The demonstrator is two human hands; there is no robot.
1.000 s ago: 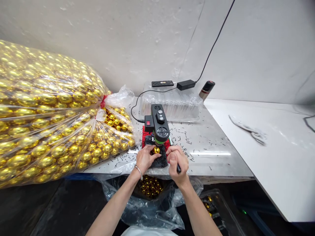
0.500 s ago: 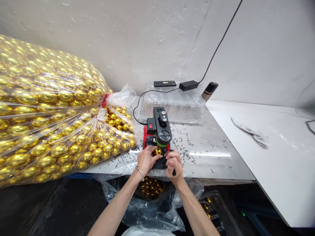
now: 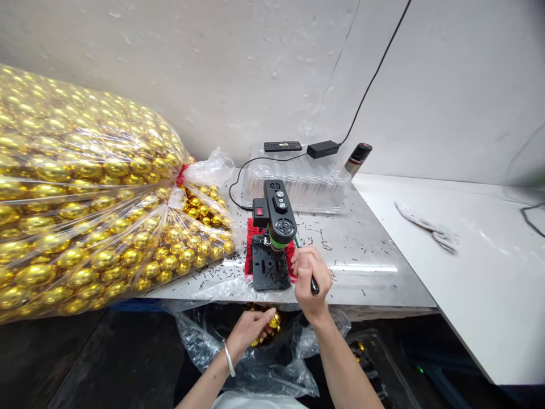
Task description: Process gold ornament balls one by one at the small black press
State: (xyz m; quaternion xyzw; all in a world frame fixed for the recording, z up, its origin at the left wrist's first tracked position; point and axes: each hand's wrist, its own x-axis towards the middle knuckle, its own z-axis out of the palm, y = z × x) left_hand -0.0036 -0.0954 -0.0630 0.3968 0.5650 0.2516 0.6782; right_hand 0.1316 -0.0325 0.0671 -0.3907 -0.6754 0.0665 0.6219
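My left hand [image 3: 252,330], with a pale bracelet at the wrist, is below the table's front edge, closed around a shiny gold ball [image 3: 275,321] over an open plastic bag [image 3: 238,369] with more gold balls. My right hand [image 3: 311,279] grips the black-ended lever [image 3: 314,286] of a small black and green press [image 3: 280,213]. Beneath the press head, its black slotted base plate [image 3: 266,270] bears no ball. A red mat [image 3: 249,258] covered in black bits lies under the plate.
A huge clear bag of gold balls [image 3: 85,199] fills the left. Behind the press stand clear plastic trays [image 3: 306,187], a power adapter [image 3: 322,149], a remote [image 3: 283,146] and a spray can [image 3: 358,159]. A glove [image 3: 428,227] lies on the right table [image 3: 468,284]; black bits litter the metal top.
My left hand has left the press with a gold ball and moved down over the open bag. My right hand has shifted slightly right with the lever.
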